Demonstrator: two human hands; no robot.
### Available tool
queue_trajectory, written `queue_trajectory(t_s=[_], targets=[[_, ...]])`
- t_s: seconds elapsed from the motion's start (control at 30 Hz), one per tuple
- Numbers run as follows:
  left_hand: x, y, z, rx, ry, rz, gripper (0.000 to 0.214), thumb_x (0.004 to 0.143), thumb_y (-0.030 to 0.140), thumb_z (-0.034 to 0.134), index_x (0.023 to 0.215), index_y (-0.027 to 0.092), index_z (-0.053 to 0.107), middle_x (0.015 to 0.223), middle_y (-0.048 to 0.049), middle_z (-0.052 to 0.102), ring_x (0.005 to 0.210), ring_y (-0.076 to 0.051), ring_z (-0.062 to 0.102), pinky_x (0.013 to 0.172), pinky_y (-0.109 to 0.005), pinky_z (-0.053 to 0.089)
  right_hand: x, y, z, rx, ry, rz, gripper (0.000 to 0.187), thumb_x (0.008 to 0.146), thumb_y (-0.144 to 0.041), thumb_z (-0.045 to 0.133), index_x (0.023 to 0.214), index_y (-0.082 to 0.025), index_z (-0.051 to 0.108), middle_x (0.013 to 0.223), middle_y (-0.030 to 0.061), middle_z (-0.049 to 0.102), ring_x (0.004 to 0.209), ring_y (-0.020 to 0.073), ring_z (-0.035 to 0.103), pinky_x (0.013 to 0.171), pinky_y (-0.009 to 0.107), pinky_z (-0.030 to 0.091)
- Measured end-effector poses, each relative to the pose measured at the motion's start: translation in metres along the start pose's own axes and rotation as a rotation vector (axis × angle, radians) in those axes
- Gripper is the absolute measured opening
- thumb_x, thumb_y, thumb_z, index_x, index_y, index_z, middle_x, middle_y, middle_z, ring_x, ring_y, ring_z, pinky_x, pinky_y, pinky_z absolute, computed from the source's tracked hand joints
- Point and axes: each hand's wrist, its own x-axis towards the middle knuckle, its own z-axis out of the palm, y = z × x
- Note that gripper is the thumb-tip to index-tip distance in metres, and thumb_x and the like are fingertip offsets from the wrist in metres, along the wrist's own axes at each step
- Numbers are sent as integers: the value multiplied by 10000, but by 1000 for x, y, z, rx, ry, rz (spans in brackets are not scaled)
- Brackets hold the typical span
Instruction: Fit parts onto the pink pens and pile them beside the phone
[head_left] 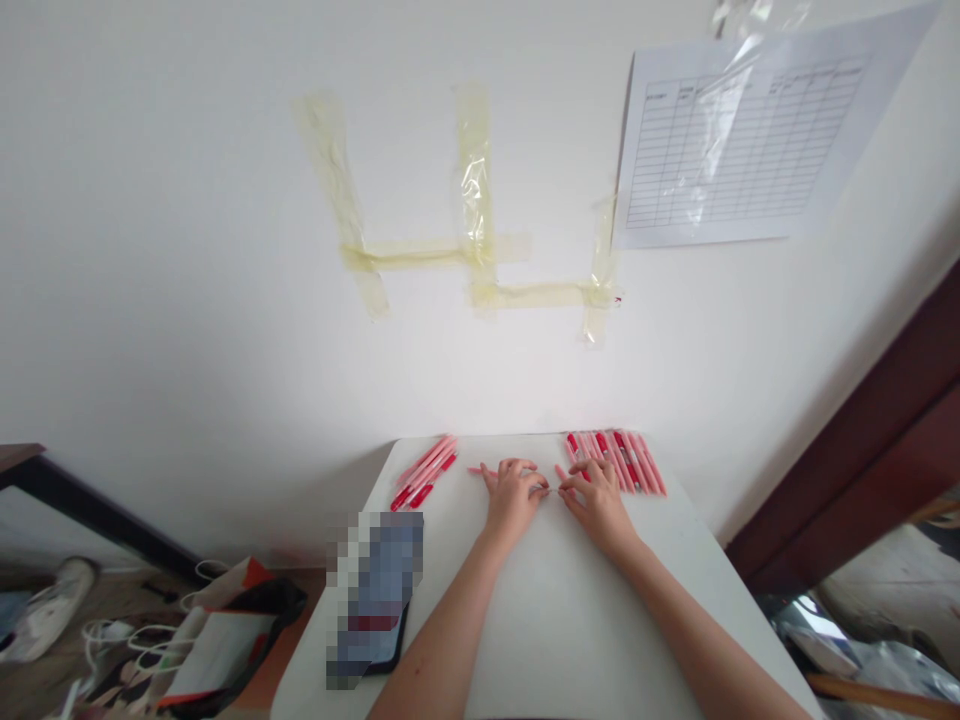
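Observation:
My left hand (514,497) and my right hand (597,500) meet over the middle of the white table, both with fingers closed in a pinch. A thin, pale pen part (553,490) spans the small gap between their fingertips; its exact kind is too small to make out. From behind my left fingers sticks out a pink pen piece (480,471), partly hidden. Another pink pen piece (560,472) shows by my right fingertips. Just past my right hand lies a row of pink and red pens (630,462). A second bunch of pens (429,470) rests at the table's back left.
A phone (382,590), partly pixelated, lies on the white table (570,640) along its left side. The wall behind carries yellowed tape (474,180) and a printed sheet (742,150). Bags and cables (142,640) are on the floor to the left, dark red wood (862,450) at the right.

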Motion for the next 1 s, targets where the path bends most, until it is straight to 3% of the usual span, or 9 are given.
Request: queue_trajectory(t_s=[0.33,0.6,1.0], targets=[[2,-8,2,52,24,-29,90,826,277,695,879,339,733,1182,9,647,1214,-249,466,1089,-772,4,0,3,0,-40,36,26,124,886,-333,622,851,-249,707,1069,81,587,1106,281,441,943,471,420],[2,-11,-1,44,-2,-61,114,818,289,707,913,349,729,1209,15,636,1232,-250,450,1090,-771,-20,0,-3,-1,-99,16,36,118,873,-317,644,802,-234,689,1058,74,592,1104,283,434,965,477,384],[3,-25,-6,93,61,-80,210,806,230,711,953,379,722,1196,17,633,1220,-256,460,1079,-786,-6,1,-6,-2,-92,-14,46,99,864,-299,664,798,-230,690,1047,75,594,1095,279,441,952,459,391]])
